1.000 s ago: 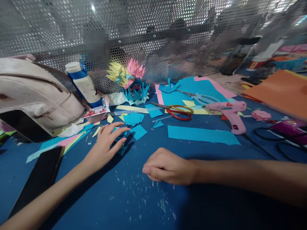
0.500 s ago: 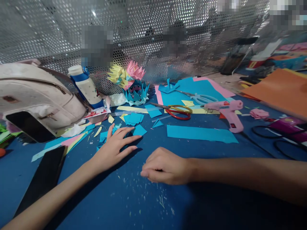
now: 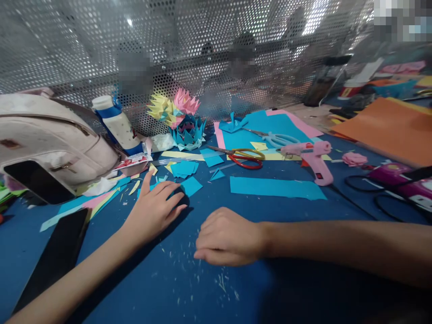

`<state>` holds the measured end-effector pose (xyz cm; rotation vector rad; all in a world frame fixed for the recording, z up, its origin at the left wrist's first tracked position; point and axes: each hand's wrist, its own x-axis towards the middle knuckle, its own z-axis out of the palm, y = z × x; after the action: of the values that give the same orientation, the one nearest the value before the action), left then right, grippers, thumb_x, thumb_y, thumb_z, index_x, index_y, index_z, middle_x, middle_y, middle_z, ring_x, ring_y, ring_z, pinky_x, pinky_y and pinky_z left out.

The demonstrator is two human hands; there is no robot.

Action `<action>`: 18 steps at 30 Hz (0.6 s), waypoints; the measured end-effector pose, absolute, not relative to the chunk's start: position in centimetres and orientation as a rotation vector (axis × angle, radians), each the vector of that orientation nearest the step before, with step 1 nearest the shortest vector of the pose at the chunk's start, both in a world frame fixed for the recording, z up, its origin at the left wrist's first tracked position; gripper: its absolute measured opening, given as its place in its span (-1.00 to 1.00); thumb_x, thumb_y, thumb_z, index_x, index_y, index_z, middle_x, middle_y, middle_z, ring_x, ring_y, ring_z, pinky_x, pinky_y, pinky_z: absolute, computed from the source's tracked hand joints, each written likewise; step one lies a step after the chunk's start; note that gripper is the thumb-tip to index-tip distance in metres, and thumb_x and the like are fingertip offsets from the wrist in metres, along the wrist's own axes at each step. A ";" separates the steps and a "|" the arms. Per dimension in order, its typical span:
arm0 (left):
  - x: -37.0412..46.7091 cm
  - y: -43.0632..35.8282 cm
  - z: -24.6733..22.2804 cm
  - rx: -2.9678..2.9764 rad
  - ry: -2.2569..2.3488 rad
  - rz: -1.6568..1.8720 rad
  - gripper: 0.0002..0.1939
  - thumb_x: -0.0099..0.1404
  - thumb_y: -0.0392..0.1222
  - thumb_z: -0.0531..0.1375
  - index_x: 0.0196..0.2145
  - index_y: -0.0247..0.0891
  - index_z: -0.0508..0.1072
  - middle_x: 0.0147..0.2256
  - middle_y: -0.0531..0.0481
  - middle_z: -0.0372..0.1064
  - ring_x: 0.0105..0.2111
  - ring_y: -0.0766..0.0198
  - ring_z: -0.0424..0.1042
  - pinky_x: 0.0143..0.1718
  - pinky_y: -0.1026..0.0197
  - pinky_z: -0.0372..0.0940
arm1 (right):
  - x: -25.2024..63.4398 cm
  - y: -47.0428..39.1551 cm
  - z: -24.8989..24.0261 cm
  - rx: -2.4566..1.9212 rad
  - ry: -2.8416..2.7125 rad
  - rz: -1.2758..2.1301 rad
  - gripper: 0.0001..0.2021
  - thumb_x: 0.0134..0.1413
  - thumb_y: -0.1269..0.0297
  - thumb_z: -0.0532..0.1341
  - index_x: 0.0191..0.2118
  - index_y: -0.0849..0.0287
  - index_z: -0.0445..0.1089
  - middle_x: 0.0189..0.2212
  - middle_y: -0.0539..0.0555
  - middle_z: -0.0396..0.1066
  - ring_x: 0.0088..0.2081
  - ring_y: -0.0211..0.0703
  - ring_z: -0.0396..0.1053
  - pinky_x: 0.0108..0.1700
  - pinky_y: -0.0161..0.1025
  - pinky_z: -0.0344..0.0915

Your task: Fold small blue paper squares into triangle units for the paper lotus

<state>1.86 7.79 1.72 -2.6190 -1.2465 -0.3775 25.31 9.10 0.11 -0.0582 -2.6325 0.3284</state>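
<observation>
My left hand (image 3: 154, 206) reaches over small blue paper scraps, palm down, fingers apart and a little bent. It covers part of these scraps, so whether it touches one beneath is hidden. My right hand (image 3: 229, 237) rests on the blue tabletop as a loose fist, with nothing showing in it. Beyond my left fingertips lie a blue paper square (image 3: 191, 187) and a small stack of blue squares (image 3: 184, 169). A long blue paper strip (image 3: 276, 187) lies beyond my right hand. Red-and-yellow-handled scissors (image 3: 245, 158) and a pink glue gun (image 3: 315, 160) rest farther back.
Folded paper flowers (image 3: 187, 130) stand by the perforated metal screen (image 3: 209, 72). A white bag (image 3: 50, 135), a bottle (image 3: 118, 126) and two phones (image 3: 56, 252) occupy the left. Light-blue scissors (image 3: 280, 139) lie on blue sheets; orange paper (image 3: 388, 128) is at right.
My left hand has drawn back slightly toward me and its fingers have bent more. The right fist looks much the same. The whole view has shifted a little.
</observation>
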 end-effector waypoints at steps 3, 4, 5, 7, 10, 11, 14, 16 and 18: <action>1.6 8.1 1.7 -2.619 -1.294 -0.381 -0.72 0.50 -0.10 0.04 -0.02 -0.25 0.48 -0.04 -0.14 0.47 0.03 -0.01 0.42 0.31 -0.42 -0.48 | 25.9 11.1 0.4 -0.062 -2.605 -0.180 -0.57 0.41 0.12 -0.03 -0.43 0.19 0.39 -0.45 0.03 0.44 -0.36 -0.20 0.28 -0.35 -0.22 0.00; 1.5 8.2 1.7 -2.628 -1.310 -0.384 -0.72 0.50 -0.10 0.04 0.00 -0.22 0.46 -0.04 -0.12 0.47 0.03 0.02 0.42 0.31 -0.40 -0.49 | 26.1 11.9 0.5 -0.137 -2.583 -0.268 -0.58 0.42 0.15 -0.04 -0.38 0.20 0.42 -0.39 0.05 0.47 -0.29 -0.18 0.30 -0.31 -0.21 0.02; 1.4 8.2 1.7 -2.641 -1.326 -0.389 -0.73 0.50 -0.09 0.05 0.01 -0.20 0.44 -0.03 -0.09 0.47 0.03 0.05 0.42 0.32 -0.38 -0.49 | 26.3 12.6 0.5 -0.203 -2.587 -0.319 -0.58 0.43 0.17 -0.06 -0.34 0.21 0.44 -0.36 0.06 0.49 -0.25 -0.16 0.31 -0.28 -0.20 0.04; 1.1 8.4 1.6 -2.671 -1.357 -0.405 -0.75 0.51 -0.08 0.04 0.03 -0.14 0.42 -0.02 -0.03 0.47 0.04 0.10 0.42 0.34 -0.34 -0.49 | 26.6 13.6 0.4 -0.318 -2.601 -0.387 -0.57 0.43 0.17 -0.06 -0.33 0.22 0.46 -0.41 0.06 0.49 -0.29 -0.16 0.30 -0.28 -0.19 0.04; 0.8 8.5 1.3 -2.703 -1.418 -0.441 -0.74 0.52 -0.05 0.03 0.06 -0.08 0.40 0.04 -0.01 0.44 0.09 0.11 0.38 0.33 -0.35 -0.49 | 26.6 13.9 0.0 -0.347 -2.611 -0.434 -0.56 0.42 0.16 -0.04 -0.37 0.22 0.45 -0.42 0.05 0.49 -0.37 -0.20 0.28 -0.29 -0.21 0.04; 0.7 8.6 1.2 -2.712 -1.441 -0.453 -0.72 0.52 -0.03 0.03 0.08 -0.06 0.38 0.06 -0.01 0.43 0.11 0.10 0.36 0.32 -0.37 -0.48 | 26.6 13.8 -0.1 -0.335 -2.615 -0.440 -0.56 0.42 0.15 -0.04 -0.37 0.21 0.45 -0.41 0.05 0.50 -0.37 -0.21 0.29 -0.28 -0.21 0.04; 0.6 8.7 1.1 -2.752 -1.506 -0.481 -0.70 0.53 -0.02 0.00 0.14 0.00 0.34 0.12 -0.01 0.38 0.16 0.10 0.33 0.31 -0.39 -0.44 | 26.5 13.6 -0.2 -0.338 -2.624 -0.425 -0.57 0.42 0.16 -0.05 -0.34 0.22 0.46 -0.40 0.06 0.50 -0.36 -0.21 0.31 -0.27 -0.22 0.05; 0.7 8.7 1.2 -2.778 -1.540 -0.497 -0.70 0.54 -0.03 -0.01 0.14 0.02 0.34 0.13 0.00 0.38 0.16 0.12 0.33 0.31 -0.40 -0.44 | 26.5 13.6 -0.3 -0.351 -2.635 -0.402 -0.57 0.42 0.17 -0.06 -0.33 0.22 0.47 -0.40 0.06 0.50 -0.37 -0.21 0.31 -0.28 -0.22 0.05; 0.8 8.7 1.3 -2.797 -1.560 -0.510 -0.70 0.54 -0.04 -0.02 0.12 0.03 0.36 0.13 0.02 0.38 0.15 0.12 0.33 0.31 -0.40 -0.43 | 26.5 13.7 -0.3 -0.363 -2.642 -0.386 -0.58 0.42 0.17 -0.05 -0.31 0.22 0.47 -0.40 0.07 0.50 -0.36 -0.20 0.31 -0.28 -0.22 0.05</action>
<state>0.78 8.65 1.33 -2.7969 -1.5598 -0.5097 26.46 13.66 -0.32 -0.3629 -2.6422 -0.3861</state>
